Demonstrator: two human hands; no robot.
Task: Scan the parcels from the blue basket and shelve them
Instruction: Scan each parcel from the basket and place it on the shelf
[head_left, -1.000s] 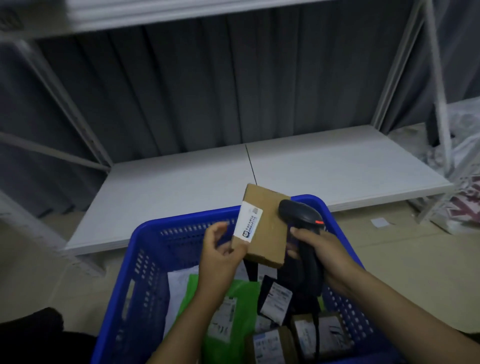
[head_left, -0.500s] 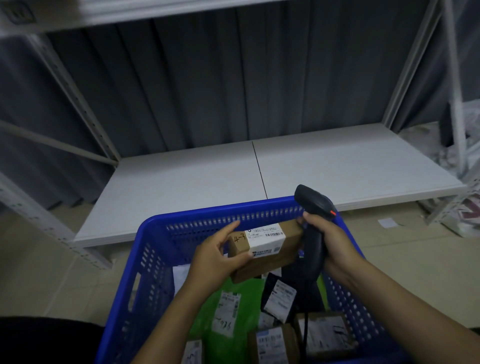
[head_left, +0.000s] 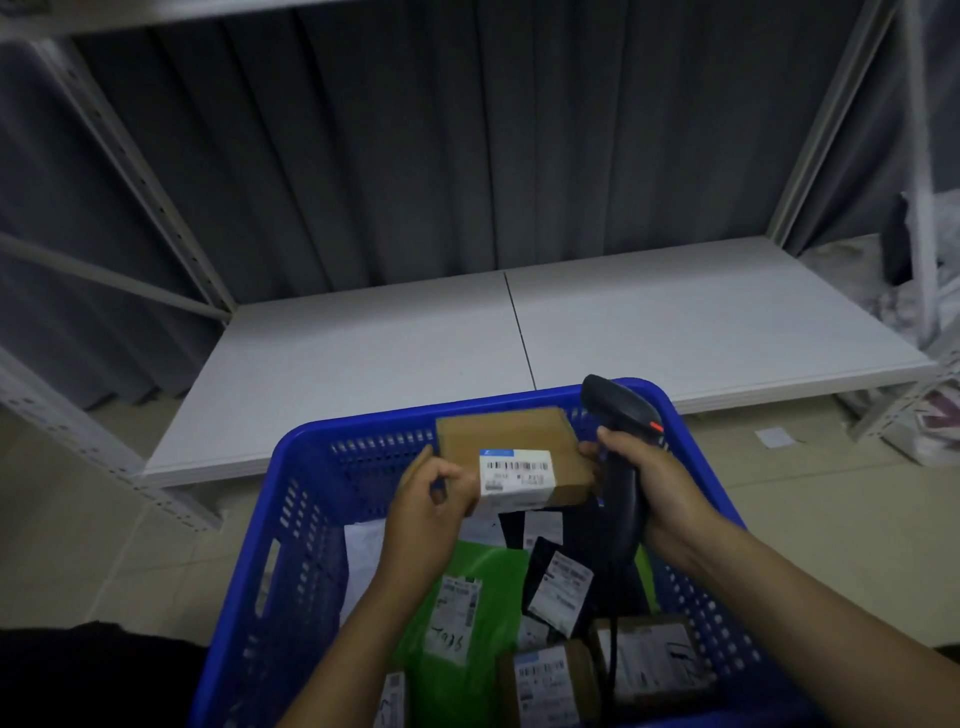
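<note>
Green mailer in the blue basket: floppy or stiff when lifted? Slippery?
Probably floppy: the green mailer looks like thin creased film lying flat in the blue basket. Likely slick, given the sheen on its surface. Weight unclear; contents are hidden.

Item: one person. Left hand (head_left: 426, 501) and right hand (head_left: 655, 483), both forearms bare to the frame edge. Black cloth (head_left: 78, 675), kind unclear, left of basket (head_left: 395, 419).
</note>
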